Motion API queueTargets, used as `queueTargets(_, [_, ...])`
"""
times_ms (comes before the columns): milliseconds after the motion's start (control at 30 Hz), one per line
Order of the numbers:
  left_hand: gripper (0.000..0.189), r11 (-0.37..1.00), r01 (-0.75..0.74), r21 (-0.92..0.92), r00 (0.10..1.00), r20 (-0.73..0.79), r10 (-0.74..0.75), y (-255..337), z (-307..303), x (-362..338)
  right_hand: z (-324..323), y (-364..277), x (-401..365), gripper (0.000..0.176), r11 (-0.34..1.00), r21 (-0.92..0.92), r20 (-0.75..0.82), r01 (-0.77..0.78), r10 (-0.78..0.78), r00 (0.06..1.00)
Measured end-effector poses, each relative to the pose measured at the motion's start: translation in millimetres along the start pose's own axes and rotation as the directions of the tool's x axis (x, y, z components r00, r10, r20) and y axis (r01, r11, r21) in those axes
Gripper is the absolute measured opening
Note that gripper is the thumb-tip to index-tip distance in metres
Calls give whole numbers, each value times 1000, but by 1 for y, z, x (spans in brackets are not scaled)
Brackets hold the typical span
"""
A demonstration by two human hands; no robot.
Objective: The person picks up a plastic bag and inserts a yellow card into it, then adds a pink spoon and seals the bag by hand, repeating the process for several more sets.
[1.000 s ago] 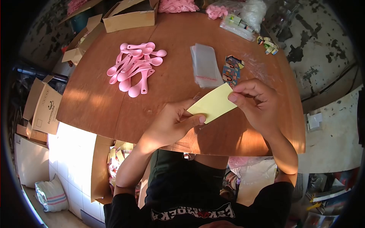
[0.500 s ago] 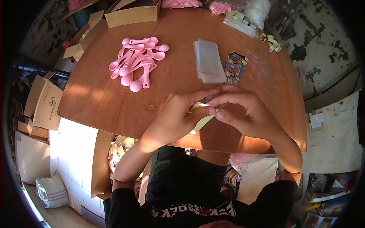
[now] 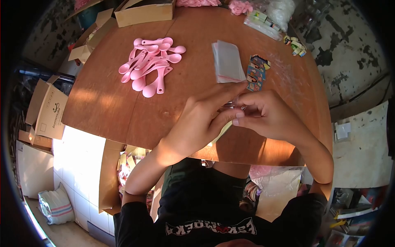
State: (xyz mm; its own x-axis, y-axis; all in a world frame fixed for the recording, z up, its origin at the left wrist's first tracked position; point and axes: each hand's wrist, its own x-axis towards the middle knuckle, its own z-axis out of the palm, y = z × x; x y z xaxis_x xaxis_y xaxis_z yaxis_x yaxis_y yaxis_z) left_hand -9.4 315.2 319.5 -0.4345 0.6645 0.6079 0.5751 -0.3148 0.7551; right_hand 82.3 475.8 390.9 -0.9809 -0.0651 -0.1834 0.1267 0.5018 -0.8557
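Note:
My left hand (image 3: 205, 113) and my right hand (image 3: 263, 115) meet above the table's near edge, thumbs almost touching. Between them is a small clear plastic piece (image 3: 227, 106), partly hidden by the fingers. A pale yellow card (image 3: 221, 133) shows under my left hand. Just beyond the hands lie a stack of clear plastic bags (image 3: 228, 61) and some printed blue cards (image 3: 256, 78). Farther left, a pile of pink spoons (image 3: 150, 66) rests on the wood.
The brown wooden table (image 3: 98, 99) has an open cardboard box (image 3: 144, 15) at its far edge. Pink items (image 3: 240, 7), plastic packs (image 3: 263, 25) and small yellow-green pieces (image 3: 295, 46) lie at the far right. A printed carton (image 3: 51, 109) stands left of the table.
Both hands have shifted slightly right, and the fingers of my right hand have curled in more. Less of the pale yellow card shows beneath my left hand.

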Motion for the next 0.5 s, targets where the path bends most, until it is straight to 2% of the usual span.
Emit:
queueTargets(33, [37, 998, 53, -27, 998, -45, -54, 5, 0, 1, 0, -1, 1, 15, 996, -85, -15, -20, 19, 1000])
queueTargets(67, [33, 993, 103, -55, 990, -88, -108, 8, -1, 1, 1, 1, 3, 15, 996, -85, -14, -20, 19, 1000])
queueTargets(100, [33, 993, 103, -55, 990, -88, -108, 6, -3, 1, 3, 6, 5, 14, 1000, -22, -80, 1, -3, 997])
queueTargets(133, [30, 980, 171, -107, 982, -68, -178, 3, -7, 0, 4, 8, 7, 12, 999, 39, -147, 27, -21, 989])
queueTargets(167, [27, 959, 238, -156, 968, -45, -248, 0, -10, 0, 4, 7, 8, 12, 999, 40, -146, 28, -22, 989])
queueTargets(233, [25, 963, 224, -149, 971, -53, -234, 0, -11, -1, 3, 5, 8, 18, 998, -5, -48, 69, -69, 996])
queueTargets(333, [23, 960, 227, -163, 969, -62, -240, 1, -9, -3, 7, 6, 9, 17, 990, -51, -46, 135, -137, 989])
queueTargets(400, [22, 953, 244, -181, 964, -64, -260, -1, -8, -3, 4, 5, 11, 18, 992, -84, 17, 94, -93, 996])
queueTargets(467, [17, 1000, -31, -5, 984, -178, 29, -6, -8, 1, 2, 3, 14, 18, 990, -124, 76, 60, -51, 996])
queueTargets(500, [17, 999, -35, -2, 983, -179, 34, -6, -9, 0, 5, 5, 15, 17, 982, -155, 80, 105, -93, 992])
